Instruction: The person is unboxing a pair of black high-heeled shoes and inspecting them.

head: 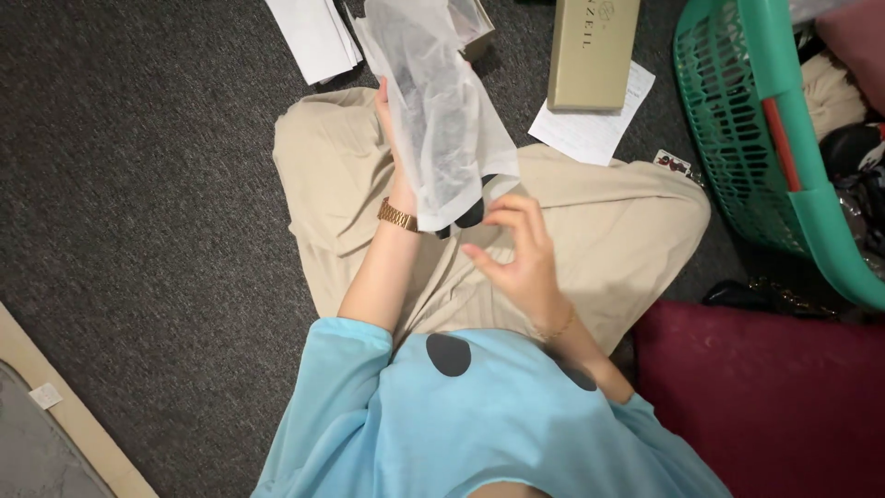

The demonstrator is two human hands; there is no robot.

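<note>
I sit cross-legged on dark carpet in beige trousers and a light blue shirt. My left hand (395,148), with a gold watch on the wrist, holds up a thin white translucent bag (442,111) with a dark object inside; the dark end (470,215) pokes out at the bottom. My right hand (518,254), wearing a thin bracelet, hovers just below the bag's lower edge with fingers spread, fingertips close to the bag's corner. It holds nothing.
A long beige box (590,51) lies ahead on a white paper sheet (595,124). More white papers (313,37) lie at top left. A green plastic basket (784,148) stands at right, a dark red cushion (765,397) below it. A beige mat edge (64,415) sits bottom left.
</note>
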